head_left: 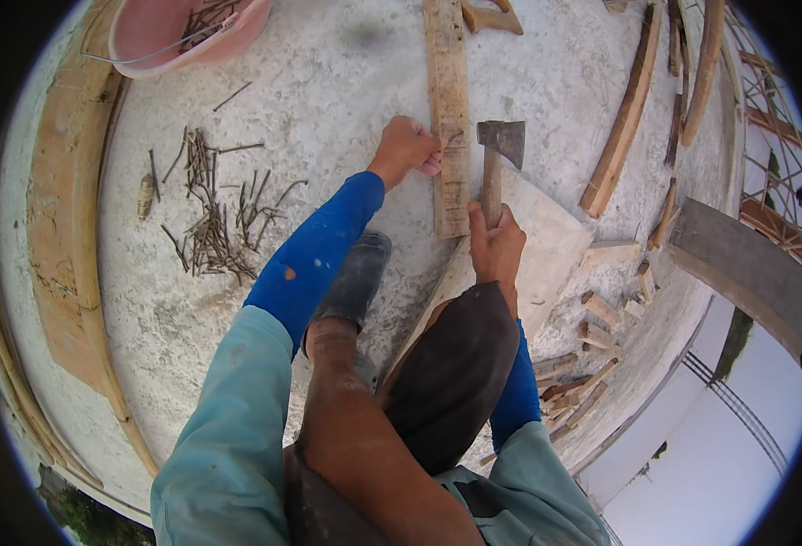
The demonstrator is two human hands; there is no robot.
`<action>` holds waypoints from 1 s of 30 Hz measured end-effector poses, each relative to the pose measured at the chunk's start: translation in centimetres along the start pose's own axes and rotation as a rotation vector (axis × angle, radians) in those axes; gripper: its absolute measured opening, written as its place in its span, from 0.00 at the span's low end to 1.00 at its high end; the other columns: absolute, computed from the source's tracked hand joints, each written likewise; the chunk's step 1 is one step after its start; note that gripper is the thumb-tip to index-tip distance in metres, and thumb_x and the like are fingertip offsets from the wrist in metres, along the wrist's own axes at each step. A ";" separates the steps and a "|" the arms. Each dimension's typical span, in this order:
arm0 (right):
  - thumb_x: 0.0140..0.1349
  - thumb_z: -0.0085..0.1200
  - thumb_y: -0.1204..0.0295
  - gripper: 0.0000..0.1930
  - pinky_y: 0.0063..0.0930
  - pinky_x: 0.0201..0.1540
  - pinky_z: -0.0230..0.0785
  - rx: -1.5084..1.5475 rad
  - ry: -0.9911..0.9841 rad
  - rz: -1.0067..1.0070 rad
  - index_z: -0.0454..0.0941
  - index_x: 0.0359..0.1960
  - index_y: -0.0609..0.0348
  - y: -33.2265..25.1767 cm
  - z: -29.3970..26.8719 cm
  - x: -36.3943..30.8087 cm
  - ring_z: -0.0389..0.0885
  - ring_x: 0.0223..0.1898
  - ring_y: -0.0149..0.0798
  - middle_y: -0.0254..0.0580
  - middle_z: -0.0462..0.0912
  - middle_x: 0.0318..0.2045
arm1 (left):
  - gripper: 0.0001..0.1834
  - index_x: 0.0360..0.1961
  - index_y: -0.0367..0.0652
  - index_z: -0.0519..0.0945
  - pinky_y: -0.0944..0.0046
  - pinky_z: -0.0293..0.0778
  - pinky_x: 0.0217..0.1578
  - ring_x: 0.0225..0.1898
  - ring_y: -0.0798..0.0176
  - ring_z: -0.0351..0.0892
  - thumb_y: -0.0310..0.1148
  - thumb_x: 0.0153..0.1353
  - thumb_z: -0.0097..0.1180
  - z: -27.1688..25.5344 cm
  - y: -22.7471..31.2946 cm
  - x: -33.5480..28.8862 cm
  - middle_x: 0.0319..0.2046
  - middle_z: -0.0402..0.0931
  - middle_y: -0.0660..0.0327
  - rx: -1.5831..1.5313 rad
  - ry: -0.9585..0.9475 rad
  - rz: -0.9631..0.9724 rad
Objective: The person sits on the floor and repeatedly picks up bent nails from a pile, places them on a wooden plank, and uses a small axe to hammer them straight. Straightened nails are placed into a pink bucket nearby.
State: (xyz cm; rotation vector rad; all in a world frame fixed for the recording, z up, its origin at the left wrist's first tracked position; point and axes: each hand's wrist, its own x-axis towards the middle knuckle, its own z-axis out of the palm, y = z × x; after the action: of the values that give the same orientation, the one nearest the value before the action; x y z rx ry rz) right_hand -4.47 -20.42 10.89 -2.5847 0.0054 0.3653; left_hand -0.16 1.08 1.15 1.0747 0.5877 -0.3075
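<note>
My right hand (pixel 497 244) is wrapped round the wooden handle of a hatchet (pixel 492 182). Its dark metal head points away from me, just right of a long wooden board (pixel 449 187). At the board's left edge, my left hand (pixel 408 148) has its fingers curled and pinched. A thin dark nail (pixel 454 137) shows at the fingertips, over the board; the pinch itself is partly hidden. To the left, a loose pile of rusty nails (pixel 208 232) lies on the rough concrete floor.
A pink tub (pixel 187 50) with more nails stands at the far left. A saw handle (pixel 492 16) lies beyond the board. Short wood offcuts (pixel 599 309) and a pale flat panel (pixel 538 237) lie on the right, with long timbers (pixel 624 114) behind. My boot (pixel 355 278) is near the board.
</note>
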 end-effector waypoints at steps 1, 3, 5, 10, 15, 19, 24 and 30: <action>0.72 0.62 0.53 0.23 0.51 0.33 0.77 0.022 0.058 -0.086 0.80 0.37 0.67 0.1 0.1 0.0 0.87 0.30 0.68 0.64 0.85 0.25 | 0.13 0.32 0.28 0.84 0.62 0.87 0.26 0.25 0.59 0.88 0.29 0.64 0.71 0.3 0.0 0.0 0.27 0.86 0.50 0.014 0.025 0.007; 0.72 0.62 0.53 0.23 0.52 0.32 0.77 0.050 0.067 -0.117 0.79 0.36 0.66 0.1 0.4 0.5 0.87 0.29 0.67 0.63 0.85 0.24 | 0.12 0.31 0.27 0.84 0.62 0.87 0.25 0.24 0.59 0.88 0.28 0.64 0.71 0.9 0.2 -0.1 0.26 0.86 0.49 0.059 0.083 0.008; 0.72 0.62 0.53 0.23 0.52 0.32 0.77 -0.087 0.036 -0.165 0.79 0.37 0.67 0.0 0.6 1.3 0.87 0.28 0.65 0.63 0.85 0.24 | 0.12 0.30 0.27 0.83 0.62 0.87 0.24 0.24 0.59 0.89 0.27 0.63 0.70 1.5 0.4 -0.3 0.26 0.86 0.49 0.150 0.135 0.002; 0.72 0.62 0.50 0.26 0.52 0.34 0.78 -0.313 -0.051 -0.069 0.81 0.40 0.69 -0.3 0.5 1.6 0.87 0.31 0.68 0.66 0.85 0.25 | 0.11 0.29 0.26 0.83 0.63 0.87 0.24 0.24 0.59 0.89 0.26 0.63 0.70 1.9 0.6 -0.8 0.25 0.86 0.49 0.185 0.183 0.034; 0.72 0.60 0.51 0.25 0.56 0.32 0.78 -0.287 0.025 -0.129 0.77 0.33 0.65 -0.4 1.0 1.2 0.86 0.28 0.69 0.65 0.84 0.24 | 0.11 0.30 0.26 0.83 0.64 0.86 0.24 0.24 0.59 0.89 0.26 0.64 0.69 2.0 0.8 -0.8 0.25 0.86 0.49 0.182 0.190 0.017; 0.73 0.60 0.51 0.25 0.54 0.33 0.77 -0.238 0.004 -0.069 0.78 0.35 0.65 0.4 0.8 1.8 0.86 0.29 0.68 0.64 0.85 0.24 | 0.10 0.31 0.28 0.83 0.65 0.86 0.24 0.24 0.61 0.89 0.26 0.63 0.69 2.3 0.8 -0.8 0.25 0.86 0.50 0.253 0.236 0.083; 0.73 0.60 0.50 0.26 0.52 0.35 0.78 -0.014 0.039 -0.040 0.78 0.36 0.67 0.8 0.4 0.7 0.87 0.30 0.68 0.66 0.85 0.25 | 0.09 0.31 0.30 0.84 0.66 0.85 0.25 0.24 0.64 0.89 0.26 0.63 0.70 2.3 0.6 -1.3 0.24 0.86 0.52 0.251 0.214 0.114; 0.72 0.61 0.50 0.26 0.52 0.35 0.78 -0.009 0.058 -0.057 0.78 0.36 0.67 0.2 0.8 0.2 0.87 0.31 0.69 0.67 0.85 0.26 | 0.11 0.24 0.31 0.81 0.62 0.81 0.22 0.19 0.61 0.87 0.24 0.60 0.69 2.5 0.4 -1.3 0.20 0.84 0.51 0.221 0.237 0.185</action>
State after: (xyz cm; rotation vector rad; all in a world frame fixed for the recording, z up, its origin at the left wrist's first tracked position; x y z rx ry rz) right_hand -4.50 -20.14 10.09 -2.5972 -0.0488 0.2702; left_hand -0.23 -1.01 3.04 1.3808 0.6699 -0.0845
